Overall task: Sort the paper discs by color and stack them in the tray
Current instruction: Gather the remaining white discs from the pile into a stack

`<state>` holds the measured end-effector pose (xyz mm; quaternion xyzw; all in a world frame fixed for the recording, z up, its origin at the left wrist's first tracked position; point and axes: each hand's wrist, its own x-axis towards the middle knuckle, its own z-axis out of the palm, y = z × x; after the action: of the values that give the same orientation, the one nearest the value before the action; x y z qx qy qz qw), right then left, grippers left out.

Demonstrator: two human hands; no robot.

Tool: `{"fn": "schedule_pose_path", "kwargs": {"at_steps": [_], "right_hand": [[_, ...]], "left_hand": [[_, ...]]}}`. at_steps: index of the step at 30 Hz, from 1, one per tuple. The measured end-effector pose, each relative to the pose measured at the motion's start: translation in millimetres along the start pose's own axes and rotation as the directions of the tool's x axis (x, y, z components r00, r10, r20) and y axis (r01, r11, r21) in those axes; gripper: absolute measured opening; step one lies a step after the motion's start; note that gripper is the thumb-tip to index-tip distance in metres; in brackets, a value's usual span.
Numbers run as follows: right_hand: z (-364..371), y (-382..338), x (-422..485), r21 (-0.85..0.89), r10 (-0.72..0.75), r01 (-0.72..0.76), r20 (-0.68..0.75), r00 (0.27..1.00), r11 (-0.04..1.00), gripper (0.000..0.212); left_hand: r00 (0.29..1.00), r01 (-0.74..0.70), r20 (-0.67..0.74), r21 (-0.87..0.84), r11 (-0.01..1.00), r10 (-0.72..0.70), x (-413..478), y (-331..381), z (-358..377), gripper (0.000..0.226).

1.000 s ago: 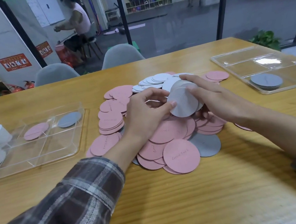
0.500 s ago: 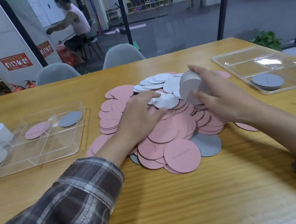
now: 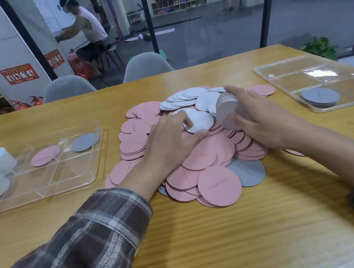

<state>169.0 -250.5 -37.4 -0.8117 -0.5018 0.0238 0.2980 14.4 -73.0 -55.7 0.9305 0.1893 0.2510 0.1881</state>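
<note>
Right hand lowered, fingers gripping disc stack

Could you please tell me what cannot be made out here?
Head view:
Whether the left hand pinches or only presses the white disc: its fingers hide the contact.
Disc count of the stack in the right hand: fingers cover it.
Left tray corner: cut off by the frame edge.

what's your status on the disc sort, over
Left hand pinches a white disc on the pile. Right hand grips a white stack. Path to left tray unobstructed.
</note>
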Motion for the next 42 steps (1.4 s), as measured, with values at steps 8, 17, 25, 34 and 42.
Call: {"fn": "schedule_pose_path", "kwargs": {"at_steps": [8,17,25,34,42], "right_hand": [[-3.8,1.3,1.0,0.099,0.021,-0.015,-0.059,0.998,0.995,0.061],[-6.4,-7.6,-3.7,0.339,0.115,-0.092,-0.048,0.992,0.936,0.052],[-12.7,-17.2,-5.5,0.422,0.216,-0.191,-0.012,0.976,0.886,0.049],[-6.8,-22.1,-7.5,0.453,0.199,-0.197,0.043,0.979,0.869,0.047],[-1.6,-20.4,-6.4,0.484,0.125,-0.146,0.076,0.989,0.863,0.041]], "left_hand": [[0.999,-0.026,-0.043,-0.214,0.976,0.018,-2.7,0.1,-11.4,0.040],[0.993,0.111,0.099,-0.636,0.763,-0.061,-10.8,7.6,-19.8,0.046],[0.996,0.082,0.035,-0.628,0.774,-0.078,-11.2,17.3,-15.0,0.056],[0.986,0.144,0.033,-0.647,0.749,-0.162,-9.6,19.9,-8.4,0.027],[0.978,0.152,-0.017,-0.618,0.771,-0.206,-9.4,33.6,-6.2,0.030]]}}
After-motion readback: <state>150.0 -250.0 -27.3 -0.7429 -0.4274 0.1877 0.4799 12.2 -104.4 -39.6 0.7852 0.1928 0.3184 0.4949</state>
